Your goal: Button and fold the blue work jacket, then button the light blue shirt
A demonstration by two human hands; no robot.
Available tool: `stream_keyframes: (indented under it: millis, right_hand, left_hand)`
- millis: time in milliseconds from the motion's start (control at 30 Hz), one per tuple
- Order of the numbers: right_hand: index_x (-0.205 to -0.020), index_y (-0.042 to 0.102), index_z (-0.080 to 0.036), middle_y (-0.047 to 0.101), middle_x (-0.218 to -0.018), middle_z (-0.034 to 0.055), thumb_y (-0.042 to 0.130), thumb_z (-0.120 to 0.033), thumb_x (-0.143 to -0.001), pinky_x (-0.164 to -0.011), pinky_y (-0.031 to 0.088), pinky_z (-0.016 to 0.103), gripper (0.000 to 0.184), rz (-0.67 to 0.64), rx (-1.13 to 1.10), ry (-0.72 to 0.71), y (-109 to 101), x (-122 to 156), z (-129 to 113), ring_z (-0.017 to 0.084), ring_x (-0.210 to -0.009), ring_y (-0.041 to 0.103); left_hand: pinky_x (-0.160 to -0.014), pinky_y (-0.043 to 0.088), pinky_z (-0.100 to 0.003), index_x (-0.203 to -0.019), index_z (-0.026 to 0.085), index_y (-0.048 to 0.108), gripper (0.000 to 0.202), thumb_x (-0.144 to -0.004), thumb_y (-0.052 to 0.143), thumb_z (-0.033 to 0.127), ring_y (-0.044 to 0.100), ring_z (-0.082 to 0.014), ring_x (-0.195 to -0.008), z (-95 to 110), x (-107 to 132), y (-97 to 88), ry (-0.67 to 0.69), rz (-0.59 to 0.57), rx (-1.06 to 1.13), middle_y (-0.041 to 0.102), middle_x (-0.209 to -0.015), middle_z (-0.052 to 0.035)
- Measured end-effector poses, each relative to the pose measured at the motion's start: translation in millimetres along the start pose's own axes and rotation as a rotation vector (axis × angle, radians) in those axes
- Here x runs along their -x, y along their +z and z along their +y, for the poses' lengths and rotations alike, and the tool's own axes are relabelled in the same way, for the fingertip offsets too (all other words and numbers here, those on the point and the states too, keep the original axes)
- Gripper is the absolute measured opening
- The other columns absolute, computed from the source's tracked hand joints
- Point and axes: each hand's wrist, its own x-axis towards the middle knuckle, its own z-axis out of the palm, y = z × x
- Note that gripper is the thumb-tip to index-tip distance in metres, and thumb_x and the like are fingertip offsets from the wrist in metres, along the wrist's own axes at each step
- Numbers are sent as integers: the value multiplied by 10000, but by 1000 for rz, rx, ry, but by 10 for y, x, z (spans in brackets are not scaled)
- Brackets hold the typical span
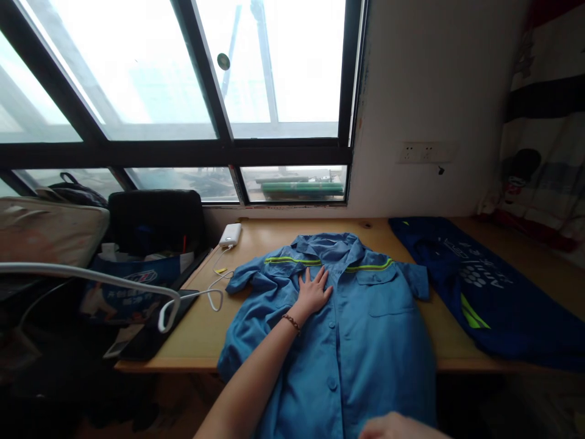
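One blue shirt overhangs the near edge of the table, collar toward far edge — left hand splayed flat, probably steadying it; right hand cropped, grip cannot be told.

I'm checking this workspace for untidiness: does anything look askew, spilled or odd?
Nothing looks spilled. The white cable looks untidy, looping loosely from the power bank beside the blue shirt. The shirt, under the left hand, is more creased on the picture's left than on its right.
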Motion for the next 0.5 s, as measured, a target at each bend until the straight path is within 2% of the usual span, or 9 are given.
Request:
stream_keyframes:
  millis: [33,67,167,200,233,367,500]
  right_hand:
    - [-805,682,-256,654,-742,11,472,-359,-738,-617,469,213,243,-29,-12,-61,-69,-164,-40,157,-667,604]
    - [-866,671,-241,657,-812,20,455,-365,-760,-674,466,229,271,66,-2,-118,-164,-356,-45,168,-746,602]
    - [-1047,604,-183,620,-1001,78,334,-304,-829,-860,401,324,368,515,163,-92,-506,-1046,118,204,-961,540]
    - [-1109,564,-164,580,-1090,96,339,-278,-827,-920,351,353,378,633,249,-69,-604,-1288,202,215,-1046,489]
    - [-1154,525,-135,528,-1170,118,347,-261,-825,-958,306,370,395,689,337,-46,-683,-1520,283,224,-1114,432]
    - [-1254,409,-124,390,-1310,130,331,-325,-857,-975,236,437,452,735,560,91,-849,-2236,457,264,-1195,318]
    - [-1247,419,-209,411,-1303,76,266,-393,-881,-976,120,518,437,737,688,123,-963,-2594,442,293,-1212,269]
  left_hand:
    - [-960,105,-591,-1327,303,289,540,-825,270,501,96,-389,-1268,6,43,-12,1,-1,1,232,-1416,13]
    - [-958,108,-594,-1328,302,287,538,-827,267,498,94,-390,-1267,11,84,-25,4,-2,1,232,-1416,14]
    - [-954,115,-595,-1331,300,279,537,-829,268,490,86,-394,-1265,25,196,-60,16,-3,0,222,-1420,19]
    - [-954,115,-593,-1332,297,280,538,-828,273,488,84,-396,-1264,30,229,-68,19,-7,-1,220,-1420,19]
    - [-955,114,-591,-1331,296,283,538,-827,279,486,84,-397,-1263,36,260,-75,21,-12,-1,221,-1420,17]
    - [-951,114,-591,-1320,293,304,532,-823,295,483,111,-397,-1253,44,341,-89,40,-17,0,253,-1409,1]
    - [-901,230,-566,-1286,271,356,549,-788,372,501,259,-391,-1177,-29,220,-154,81,-10,27,371,-1339,-53]
